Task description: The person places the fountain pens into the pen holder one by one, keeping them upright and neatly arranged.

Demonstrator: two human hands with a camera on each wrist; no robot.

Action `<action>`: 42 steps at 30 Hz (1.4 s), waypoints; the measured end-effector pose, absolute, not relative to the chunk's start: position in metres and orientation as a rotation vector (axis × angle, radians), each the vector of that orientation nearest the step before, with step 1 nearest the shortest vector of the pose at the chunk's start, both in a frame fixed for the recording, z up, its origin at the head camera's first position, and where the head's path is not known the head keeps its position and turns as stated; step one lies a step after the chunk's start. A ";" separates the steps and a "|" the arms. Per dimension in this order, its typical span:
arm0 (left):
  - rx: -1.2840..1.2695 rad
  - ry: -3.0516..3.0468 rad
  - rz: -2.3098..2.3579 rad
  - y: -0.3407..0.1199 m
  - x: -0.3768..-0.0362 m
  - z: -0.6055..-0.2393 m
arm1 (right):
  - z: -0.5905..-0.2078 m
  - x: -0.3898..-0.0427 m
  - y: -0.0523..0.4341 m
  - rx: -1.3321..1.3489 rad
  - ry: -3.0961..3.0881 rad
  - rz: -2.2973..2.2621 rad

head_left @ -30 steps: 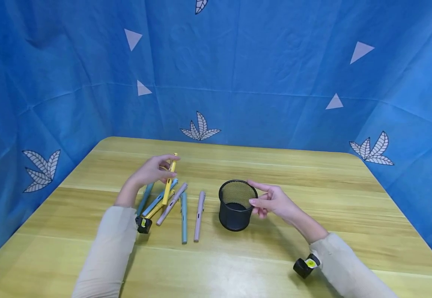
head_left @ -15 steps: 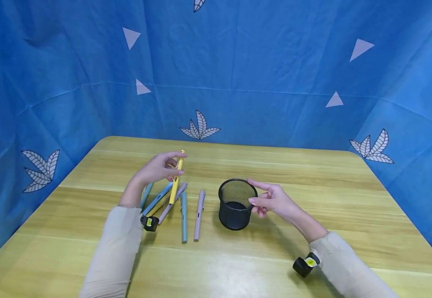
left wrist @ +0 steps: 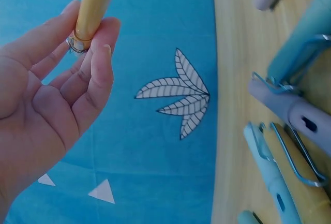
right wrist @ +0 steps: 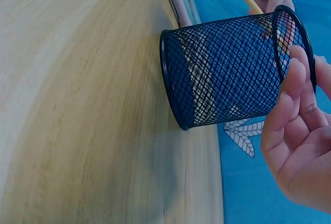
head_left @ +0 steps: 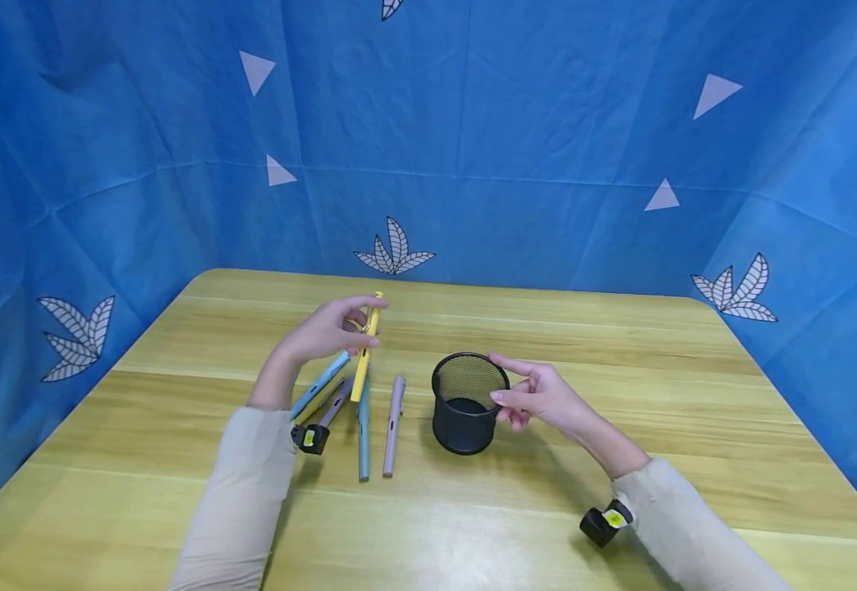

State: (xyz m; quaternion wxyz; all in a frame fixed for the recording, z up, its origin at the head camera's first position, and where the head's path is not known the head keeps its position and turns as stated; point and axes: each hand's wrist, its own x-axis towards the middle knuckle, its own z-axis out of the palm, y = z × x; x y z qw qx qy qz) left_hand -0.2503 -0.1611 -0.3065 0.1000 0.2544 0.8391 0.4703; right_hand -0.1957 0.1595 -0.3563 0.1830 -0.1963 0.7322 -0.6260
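In the head view my left hand (head_left: pixel 328 328) pinches a yellow pen (head_left: pixel 362 373) near its clip end, its other end slanting down over the loose pens. The left wrist view shows thumb and fingertips round that pen (left wrist: pixel 95 6). My right hand (head_left: pixel 543 398) holds the rim of a black mesh pen holder (head_left: pixel 464 431) between thumb and fingers. The holder stands upright on the table with nothing inside it. Between the hands lie a lilac pen (head_left: pixel 394 427) and a teal pen (head_left: pixel 364 443), side by side.
Under the left wrist, more pens lie crossed, among them a light blue pen (head_left: pixel 321 384) and a second lilac pen (head_left: pixel 336 402). Blue cloth (head_left: pixel 473 164) hangs behind the wooden table (head_left: pixel 465 533). A small black camera sits on each sleeve.
My left hand has moved to the right with the yellow pen, from over the crossed pens to above the teal one. The right hand and the pen holder have stayed in place.
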 end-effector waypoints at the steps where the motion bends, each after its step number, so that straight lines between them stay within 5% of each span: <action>1: 0.757 2.479 1.394 -0.160 -0.250 -0.305 | -0.356 -0.196 0.159 -0.551 2.069 -1.764; 42: 0.985 2.396 1.534 -0.114 -0.241 -0.276 | -0.360 -0.196 0.160 -0.511 2.037 -1.812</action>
